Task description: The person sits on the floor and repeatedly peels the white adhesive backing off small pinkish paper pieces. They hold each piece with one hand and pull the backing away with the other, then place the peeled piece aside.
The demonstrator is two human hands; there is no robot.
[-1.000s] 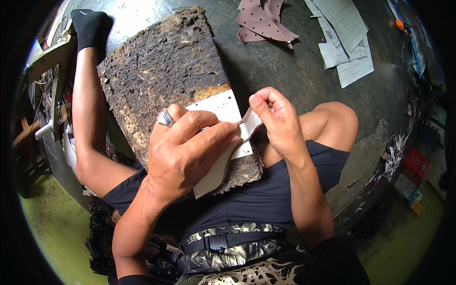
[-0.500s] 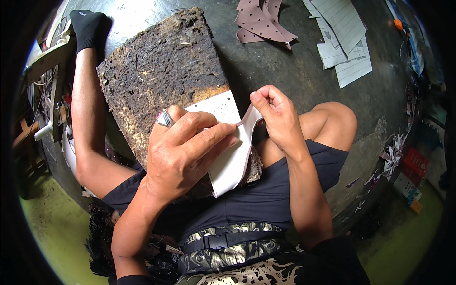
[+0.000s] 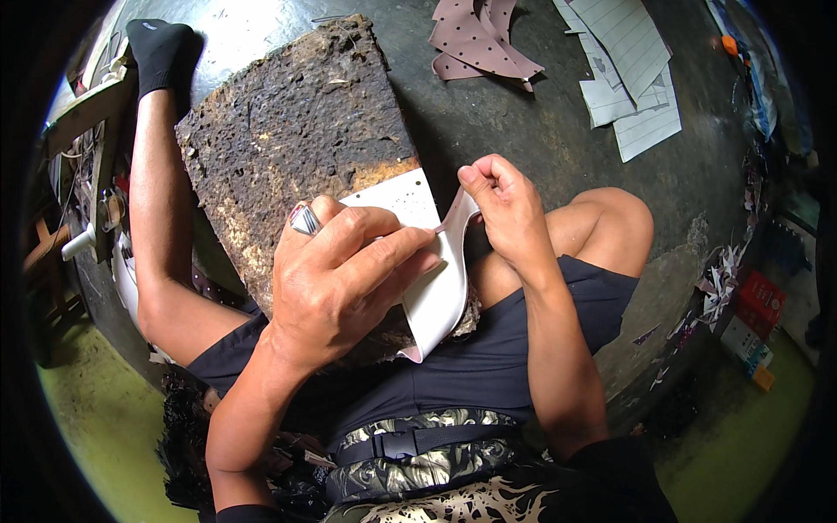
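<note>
A flexible white piece with a thin pinkish edge [image 3: 438,301] lies across the near right corner of a rough, dark block [image 3: 288,131]. My left hand [image 3: 336,270], with a ring on one finger, bends over it, its fingertips closed and pressing where the piece folds. My right hand [image 3: 510,205] pinches the raised right end between thumb and curled fingers, just off the block's edge. Beyond my left fingers a flat white part with small dark holes [image 3: 403,193] rests on the block. My left hand hides where the two parts meet.
The block lies between my bare legs on a dark floor [image 3: 523,122]. Pink pieces with black dots [image 3: 479,44] lie at the far side, and lined white paper pieces [image 3: 632,83] farther right. Scraps [image 3: 719,283] and a red packet [image 3: 761,301] are at the right.
The near end of the white piece has curled up and shifted slightly right, showing its pinkish edge. Both hands keep their hold almost in place.
</note>
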